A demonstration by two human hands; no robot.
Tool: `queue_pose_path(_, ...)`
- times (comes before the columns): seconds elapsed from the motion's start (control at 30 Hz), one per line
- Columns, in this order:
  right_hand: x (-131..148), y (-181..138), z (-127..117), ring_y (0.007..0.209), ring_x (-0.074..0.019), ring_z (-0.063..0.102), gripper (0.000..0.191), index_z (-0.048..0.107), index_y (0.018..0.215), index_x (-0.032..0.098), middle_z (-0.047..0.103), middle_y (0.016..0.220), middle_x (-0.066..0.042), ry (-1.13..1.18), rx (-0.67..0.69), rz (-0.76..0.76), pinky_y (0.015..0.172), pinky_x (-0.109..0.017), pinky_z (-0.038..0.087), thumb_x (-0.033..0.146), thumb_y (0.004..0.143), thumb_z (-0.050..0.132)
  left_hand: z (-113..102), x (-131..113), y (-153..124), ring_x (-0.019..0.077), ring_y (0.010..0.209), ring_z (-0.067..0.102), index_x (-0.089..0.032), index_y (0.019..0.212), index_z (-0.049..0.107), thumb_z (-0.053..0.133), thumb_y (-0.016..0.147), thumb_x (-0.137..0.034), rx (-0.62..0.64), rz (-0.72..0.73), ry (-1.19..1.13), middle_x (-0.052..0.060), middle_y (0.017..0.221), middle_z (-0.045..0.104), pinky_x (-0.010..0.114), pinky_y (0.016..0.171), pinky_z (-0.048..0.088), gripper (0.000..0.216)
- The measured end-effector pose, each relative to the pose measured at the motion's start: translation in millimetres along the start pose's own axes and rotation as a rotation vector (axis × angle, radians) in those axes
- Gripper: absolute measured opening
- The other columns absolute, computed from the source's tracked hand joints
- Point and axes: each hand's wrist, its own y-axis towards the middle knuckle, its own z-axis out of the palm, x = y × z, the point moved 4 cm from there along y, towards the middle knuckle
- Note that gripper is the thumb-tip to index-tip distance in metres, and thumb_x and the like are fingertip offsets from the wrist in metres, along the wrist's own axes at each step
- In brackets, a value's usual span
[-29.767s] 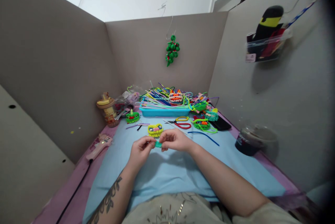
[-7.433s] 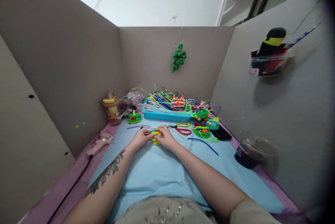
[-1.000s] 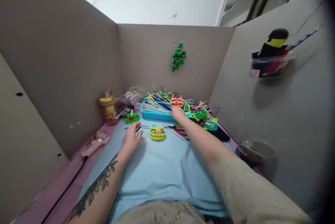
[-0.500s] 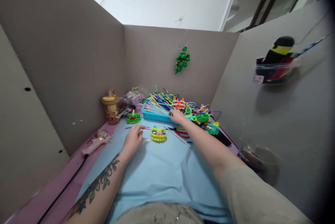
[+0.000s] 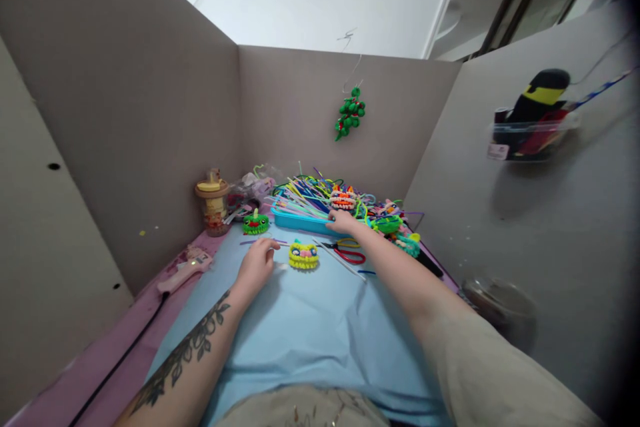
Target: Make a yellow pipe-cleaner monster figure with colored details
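My left hand (image 5: 257,264) rests on the blue cloth, thumb and forefinger apart, just left of a yellow fuzzy pipe-cleaner animal head (image 5: 303,256) with big eyes and a pink nose. A purple pipe cleaner (image 5: 253,242) lies behind these fingers. My right hand (image 5: 343,222) is at the front rim of a blue tray (image 5: 300,221) heaped with many-coloured pipe cleaners (image 5: 305,195). Its fingers are curled together, and whatever they pinch is hidden. An orange-and-white pipe-cleaner head (image 5: 343,199) sits right behind this hand. Below it lie red-handled scissors (image 5: 350,255) and pale sticks (image 5: 343,262).
A green pipe-cleaner head (image 5: 255,222) and a lidded cup (image 5: 213,204) stand at the back left. A pink glue gun (image 5: 186,274) with a black cord lies left. More pipe-cleaner pieces (image 5: 387,223) crowd the right. A clear bin (image 5: 535,137) hangs on the right wall.
The view has shifted slightly. My right hand stays at the tray's front with only a slight move, and more of the scissors shows below it. My left hand has hardly moved.
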Motion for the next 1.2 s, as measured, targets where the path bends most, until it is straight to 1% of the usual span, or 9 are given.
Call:
queue_pose_path(0.1,-1,0,1,0.094,-0.0253,0.055,0.038,0.061,0.099,0.020,0.059,0.105,-0.010,0.015,0.006,-0.009,0.074,-0.029,0.041,0.039,0.066,0.064,1,0,0,0.0214,0.091,0.055,-0.018,0.081,0.060,0.039,0.074,-0.007,0.012,0.004,-0.001,0.007,0.091,0.061,0.035,0.083,0.043,0.024)
queue_pose_path(0.17,-1,-1,1,0.090,-0.0230,0.056,0.035,0.061,0.097,0.021,0.060,0.102,-0.008,0.033,-0.010,-0.012,0.072,-0.027,0.040,0.036,0.066,0.065,1,0,0,0.0219,0.092,0.055,-0.017,0.081,0.060,0.039,0.075,-0.007,0.018,0.009,0.001,0.008,0.091,0.061,0.035,0.082,0.043,0.024)
queue_pose_path(0.47,1,-5,-3,0.068,-0.0127,0.052,0.014,0.059,0.084,0.018,0.062,0.078,0.000,0.094,-0.110,-0.060,0.058,-0.019,0.036,0.028,0.074,0.056,2,0,-1,0.0213,0.092,0.055,-0.018,0.082,0.060,0.039,0.075,-0.007,0.012,0.031,-0.006,0.007,0.092,0.061,0.035,0.082,0.043,0.025)
queue_pose_path(0.63,4,-10,-12,0.076,-0.0138,0.055,0.011,0.061,0.080,0.018,0.064,0.083,-0.002,0.068,-0.150,-0.060,0.062,-0.020,0.038,0.025,0.074,0.055,4,2,-1,0.0204,0.091,0.055,-0.018,0.081,0.060,0.038,0.076,-0.007,0.021,0.047,-0.016,0.007,0.091,0.061,0.034,0.081,0.043,0.025)
queue_pose_path(0.8,3,-18,-29,0.081,-0.0190,0.059,0.010,0.065,0.076,0.020,0.066,0.084,-0.005,-0.015,-0.144,0.016,0.067,-0.024,0.041,0.026,0.074,0.057,4,5,-1,0.0204,0.090,0.054,-0.018,0.081,0.060,0.039,0.075,-0.007,0.019,0.037,-0.024,0.007,0.091,0.061,0.034,0.081,0.043,0.024)
queue_pose_path(0.97,-7,-26,-51,0.091,-0.0236,0.060,0.021,0.062,0.096,0.020,0.064,0.099,-0.012,-0.096,-0.164,0.144,0.073,-0.031,0.043,0.026,0.082,0.048,3,5,-1,0.0203,0.089,0.054,-0.018,0.080,0.061,0.040,0.076,-0.008,0.012,0.024,-0.030,0.007,0.089,0.061,0.034,0.081,0.044,0.024)
queue_pose_path(1.03,-14,-29,-60,0.089,-0.0233,0.061,0.023,0.061,0.100,0.021,0.065,0.098,-0.012,-0.109,-0.140,0.186,0.073,-0.032,0.044,0.025,0.081,0.049,2,5,-1,0.0203,0.088,0.055,-0.018,0.081,0.061,0.041,0.075,-0.008,0.010,0.014,-0.030,0.007,0.089,0.061,0.035,0.080,0.044,0.023)
queue_pose_path(1.13,-29,-31,-80,0.087,-0.0221,0.062,0.022,0.064,0.097,0.021,0.066,0.096,-0.011,-0.114,-0.125,0.246,0.071,-0.030,0.045,0.023,0.079,0.051,2,3,-1,0.0205,0.089,0.055,-0.018,0.082,0.061,0.041,0.075,-0.009,0.014,0.013,-0.031,0.007,0.089,0.061,0.035,0.080,0.044,0.023)
queue_pose_path(1.2,-40,-33,-101,0.087,-0.0214,0.062,0.021,0.066,0.091,0.020,0.066,0.095,-0.011,-0.109,-0.151,0.278,0.070,-0.028,0.044,0.024,0.079,0.050,2,3,-1,0.0208,0.091,0.055,-0.018,0.083,0.061,0.040,0.076,-0.010,0.010,0.016,-0.035,0.007,0.091,0.061,0.035,0.081,0.044,0.024)
